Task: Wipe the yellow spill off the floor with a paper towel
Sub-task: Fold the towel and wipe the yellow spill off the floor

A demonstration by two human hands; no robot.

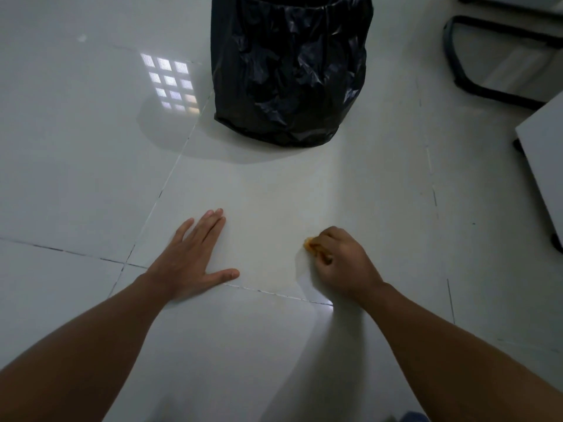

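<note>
My right hand (341, 257) is pressed to the white tiled floor (274, 193), closed around a crumpled paper towel (311, 245) stained yellow-orange; only a small edge of it shows past my fingers. Around the towel the tile carries just a faint yellowish tint, and I see no distinct puddle. My left hand (192, 254) lies flat on the floor to the left, palm down, fingers spread and holding nothing.
A bin lined with a black plastic bag (291, 68) stands on the floor straight ahead. Black chair legs (475, 86) and a white furniture edge (545, 166) are at the right. Dark grout lines cross the tiles near both hands.
</note>
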